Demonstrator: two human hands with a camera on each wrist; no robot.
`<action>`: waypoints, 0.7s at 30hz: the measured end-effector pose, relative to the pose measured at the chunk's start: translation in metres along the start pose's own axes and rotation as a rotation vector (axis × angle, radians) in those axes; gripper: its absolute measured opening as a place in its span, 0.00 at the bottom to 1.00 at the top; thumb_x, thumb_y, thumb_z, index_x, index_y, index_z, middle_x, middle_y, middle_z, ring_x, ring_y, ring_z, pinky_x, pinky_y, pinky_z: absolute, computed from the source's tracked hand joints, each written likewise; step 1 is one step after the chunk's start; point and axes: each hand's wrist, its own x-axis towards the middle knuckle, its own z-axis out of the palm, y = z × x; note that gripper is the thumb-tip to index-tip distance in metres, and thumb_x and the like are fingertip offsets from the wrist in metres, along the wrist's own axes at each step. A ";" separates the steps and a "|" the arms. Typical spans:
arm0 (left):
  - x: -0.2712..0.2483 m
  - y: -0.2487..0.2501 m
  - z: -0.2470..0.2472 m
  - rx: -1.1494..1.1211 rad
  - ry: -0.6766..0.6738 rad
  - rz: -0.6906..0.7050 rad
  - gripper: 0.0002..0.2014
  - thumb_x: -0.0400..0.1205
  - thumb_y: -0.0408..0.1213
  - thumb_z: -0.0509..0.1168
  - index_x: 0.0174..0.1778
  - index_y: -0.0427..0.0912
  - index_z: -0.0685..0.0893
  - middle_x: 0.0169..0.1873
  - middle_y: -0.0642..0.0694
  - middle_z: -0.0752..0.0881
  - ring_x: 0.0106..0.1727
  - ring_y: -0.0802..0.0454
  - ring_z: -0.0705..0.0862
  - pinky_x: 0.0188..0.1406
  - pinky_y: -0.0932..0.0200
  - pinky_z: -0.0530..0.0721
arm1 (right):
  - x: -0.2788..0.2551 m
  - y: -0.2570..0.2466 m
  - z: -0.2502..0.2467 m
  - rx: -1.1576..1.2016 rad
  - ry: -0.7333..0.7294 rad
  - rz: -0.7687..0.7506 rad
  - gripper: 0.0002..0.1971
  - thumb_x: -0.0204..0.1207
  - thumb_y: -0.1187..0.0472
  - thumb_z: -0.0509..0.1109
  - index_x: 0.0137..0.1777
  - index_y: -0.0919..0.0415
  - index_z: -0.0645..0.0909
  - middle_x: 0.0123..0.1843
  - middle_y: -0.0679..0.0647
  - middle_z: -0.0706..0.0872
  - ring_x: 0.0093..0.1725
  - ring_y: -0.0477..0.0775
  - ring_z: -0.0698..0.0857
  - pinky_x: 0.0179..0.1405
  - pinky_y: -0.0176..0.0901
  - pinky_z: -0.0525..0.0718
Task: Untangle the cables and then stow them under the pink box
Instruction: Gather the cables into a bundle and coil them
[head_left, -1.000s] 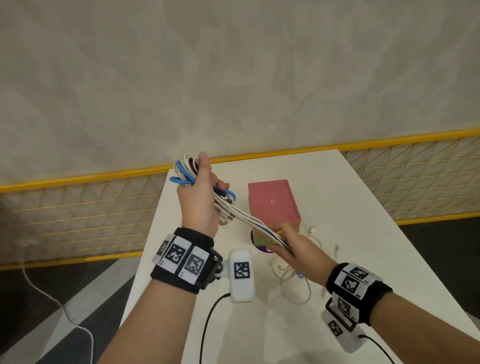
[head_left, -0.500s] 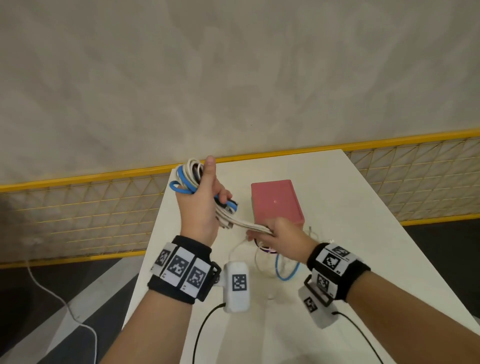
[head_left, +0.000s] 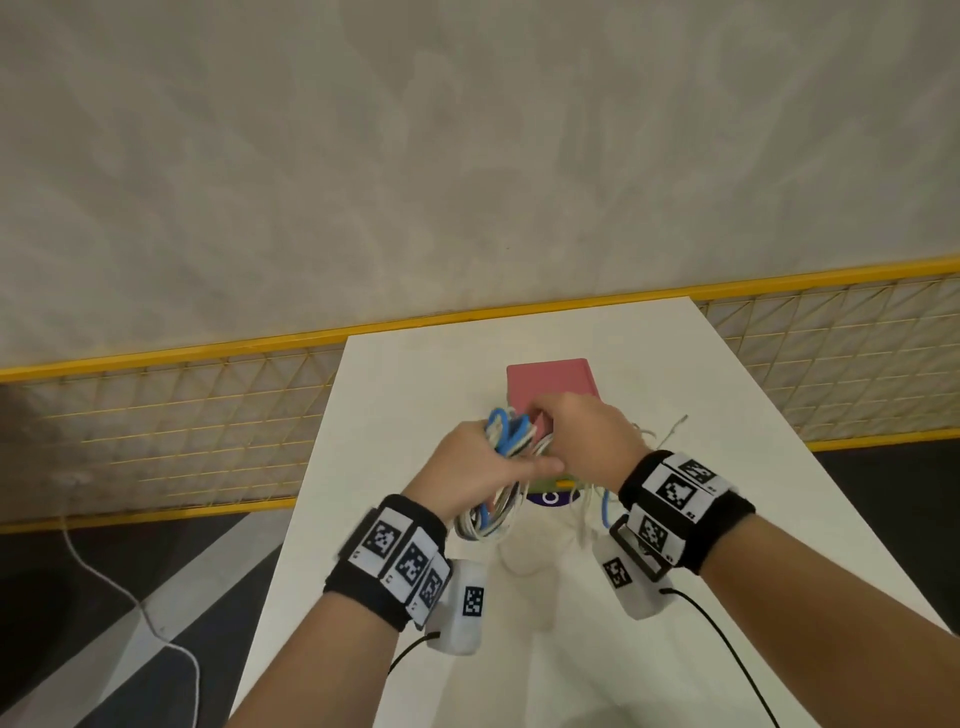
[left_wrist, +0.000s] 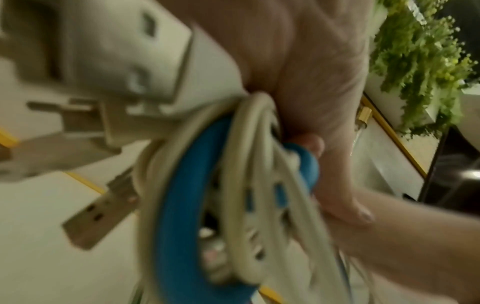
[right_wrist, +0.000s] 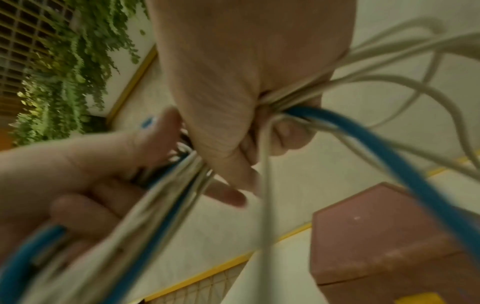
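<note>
A coiled bundle of white and blue cables (head_left: 501, 470) hangs above the white table (head_left: 727, 467), just in front of the pink box (head_left: 550, 384). My left hand (head_left: 470, 462) grips the coil, its fingers curled round the loops (left_wrist: 233, 185). My right hand (head_left: 576, 436) comes in from the right and holds the loose strands of the same bundle (right_wrist: 293, 102) right beside the left hand. Loose cable ends (head_left: 597, 509) trail down onto the table under my right wrist. The pink box (right_wrist: 389, 242) shows low in the right wrist view.
A yellow-framed mesh fence (head_left: 182, 415) runs behind and beside the table, under a grey wall. A purple and yellow object (head_left: 550, 493) lies under the box's near side. A white cord (head_left: 130, 597) crosses the dark floor at left. Green plants (right_wrist: 59, 78) hang nearby.
My right hand has slid up along the strands to meet my left hand. The left hand has come down and rightward with the coil, toward the pink box.
</note>
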 end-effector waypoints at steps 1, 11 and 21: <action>0.001 -0.003 0.004 0.033 -0.012 -0.022 0.26 0.64 0.52 0.83 0.25 0.46 0.70 0.17 0.53 0.69 0.20 0.53 0.68 0.23 0.60 0.69 | 0.000 -0.002 0.001 0.008 0.021 -0.004 0.18 0.64 0.64 0.73 0.55 0.51 0.81 0.35 0.45 0.81 0.35 0.51 0.80 0.30 0.40 0.76; 0.007 0.001 -0.019 0.170 0.081 0.068 0.08 0.80 0.39 0.69 0.37 0.47 0.79 0.29 0.51 0.81 0.27 0.57 0.76 0.33 0.62 0.74 | -0.019 0.018 0.003 0.105 0.107 -0.055 0.05 0.74 0.55 0.69 0.48 0.54 0.82 0.33 0.50 0.85 0.32 0.53 0.81 0.28 0.42 0.71; 0.008 -0.003 -0.034 0.181 0.369 0.095 0.10 0.80 0.39 0.67 0.35 0.52 0.75 0.32 0.43 0.85 0.35 0.43 0.87 0.35 0.53 0.83 | -0.036 0.059 -0.004 0.121 -0.129 0.075 0.68 0.54 0.28 0.75 0.81 0.43 0.28 0.86 0.48 0.44 0.85 0.52 0.39 0.82 0.64 0.38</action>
